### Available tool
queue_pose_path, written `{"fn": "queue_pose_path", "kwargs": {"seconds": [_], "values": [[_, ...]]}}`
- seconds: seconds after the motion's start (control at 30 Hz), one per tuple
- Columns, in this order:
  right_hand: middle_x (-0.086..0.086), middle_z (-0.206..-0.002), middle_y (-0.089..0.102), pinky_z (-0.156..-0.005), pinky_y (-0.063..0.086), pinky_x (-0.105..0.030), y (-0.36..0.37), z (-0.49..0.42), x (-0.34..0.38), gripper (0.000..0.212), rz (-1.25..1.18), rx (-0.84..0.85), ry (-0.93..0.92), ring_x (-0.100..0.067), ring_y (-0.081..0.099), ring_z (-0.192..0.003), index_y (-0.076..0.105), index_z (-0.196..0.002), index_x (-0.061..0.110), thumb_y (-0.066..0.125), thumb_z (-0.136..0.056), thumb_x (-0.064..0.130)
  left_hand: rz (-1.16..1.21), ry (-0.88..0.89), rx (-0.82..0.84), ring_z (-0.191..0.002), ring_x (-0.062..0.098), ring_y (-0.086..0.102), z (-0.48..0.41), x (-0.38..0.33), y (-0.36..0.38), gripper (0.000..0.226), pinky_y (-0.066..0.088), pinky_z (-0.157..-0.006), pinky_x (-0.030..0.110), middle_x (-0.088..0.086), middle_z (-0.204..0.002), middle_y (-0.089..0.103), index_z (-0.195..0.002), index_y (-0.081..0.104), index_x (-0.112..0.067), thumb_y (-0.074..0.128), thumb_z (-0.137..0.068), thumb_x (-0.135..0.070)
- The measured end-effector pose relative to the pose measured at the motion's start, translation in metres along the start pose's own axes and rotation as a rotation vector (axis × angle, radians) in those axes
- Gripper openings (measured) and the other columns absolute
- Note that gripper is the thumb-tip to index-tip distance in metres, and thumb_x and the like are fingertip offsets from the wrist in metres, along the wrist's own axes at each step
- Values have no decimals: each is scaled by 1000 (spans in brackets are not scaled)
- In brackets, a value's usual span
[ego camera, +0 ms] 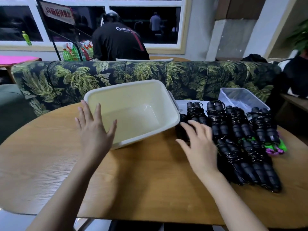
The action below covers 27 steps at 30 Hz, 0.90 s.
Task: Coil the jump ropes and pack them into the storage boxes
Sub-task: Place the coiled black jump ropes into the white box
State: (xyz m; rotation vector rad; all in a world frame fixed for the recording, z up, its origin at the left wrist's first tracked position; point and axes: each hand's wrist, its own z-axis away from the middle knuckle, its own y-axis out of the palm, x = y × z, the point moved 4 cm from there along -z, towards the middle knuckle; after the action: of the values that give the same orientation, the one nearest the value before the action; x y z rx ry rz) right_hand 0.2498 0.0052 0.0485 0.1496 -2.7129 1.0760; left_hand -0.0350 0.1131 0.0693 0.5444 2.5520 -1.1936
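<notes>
A cream storage box (160,99) stands tilted on the round wooden table (133,180), with nothing inside it. My left hand (95,129) is open, fingers spread over the box's near left rim. Several coiled black jump ropes (238,137) lie in rows on the right of the table. My right hand (198,144) rests with relaxed fingers on a blurred black rope bundle (180,129) at the left end of the rows. A clear plastic box (240,97) stands behind the ropes.
A green and purple rope (276,147) lies at the right edge of the pile. A palm-print sofa back (116,75) runs behind the table. A person in black stands beyond it by the window. A white lid (181,104) lies under the far ropes.
</notes>
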Motion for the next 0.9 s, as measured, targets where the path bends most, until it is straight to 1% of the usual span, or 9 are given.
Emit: {"fn": "queue_pose_path", "kwargs": {"seconds": [0.1,0.2,0.4,0.5,0.57,0.63,0.77,0.83,0.9], "values": [[-3,-147,40,-79,53,-38,-8,19,-34,77,178,269,288,-25,36,-127,38,-148,28,61,-83,65,-2,11,26,-151,37,5,-2,-1,2,75,8,-119,54,21,-163,2,-152,33,-13,58,-92,-51],[-8,-157,24,-95,46,-36,-6,38,-40,94,345,515,352,-30,37,-132,13,-155,31,54,-82,74,1,36,32,-150,38,4,-3,-2,4,76,8,-118,56,22,-163,1,-152,33,-13,55,-93,-55],[-6,-161,22,-87,51,-37,-11,36,-38,83,307,509,395,-29,37,-136,10,-155,36,64,-93,42,1,34,55,-151,37,1,-2,-5,4,82,6,-119,54,21,-163,-2,-152,32,-15,44,-90,-67],[1,-154,40,-84,52,-39,-16,36,-47,73,120,404,492,-25,47,-131,25,-152,38,65,-91,40,13,41,65,-151,37,1,-2,-8,5,82,6,-119,55,21,-163,-3,-152,32,-15,45,-91,-67],[1,-130,63,-76,53,-37,-22,38,-51,69,-85,300,579,-25,61,-110,36,-149,40,69,-88,39,13,52,67,-151,37,1,-2,-10,6,81,7,-119,55,22,-163,-3,-153,32,-15,46,-91,-66],[3,-112,67,-82,51,-38,-25,38,-49,66,-403,196,667,-25,63,-106,45,-144,39,74,-86,32,8,60,69,-151,37,1,-2,-14,8,84,8,-119,54,21,-163,-2,-153,31,-15,42,-90,-70],[8,-140,56,-111,39,-32,-34,27,-31,64,-890,46,675,-1,47,-131,51,-141,33,77,-85,16,28,61,74,-151,34,1,-1,-23,13,91,9,-119,52,19,-164,-1,-153,33,-16,33,-84,-75],[12,-137,57,-106,44,-23,-40,12,-16,65,-1058,10,639,9,50,-124,48,-144,29,73,-87,12,48,67,70,-152,33,1,0,-26,16,91,8,-119,51,18,-164,-1,-153,33,-16,30,-83,-75],[11,-132,60,-95,49,-16,-41,-7,1,66,-1239,31,610,8,56,-117,43,-146,24,70,-87,8,78,68,65,-152,32,0,0,-29,17,86,7,-120,50,17,-164,0,-153,33,-16,25,-87,-71]]}}
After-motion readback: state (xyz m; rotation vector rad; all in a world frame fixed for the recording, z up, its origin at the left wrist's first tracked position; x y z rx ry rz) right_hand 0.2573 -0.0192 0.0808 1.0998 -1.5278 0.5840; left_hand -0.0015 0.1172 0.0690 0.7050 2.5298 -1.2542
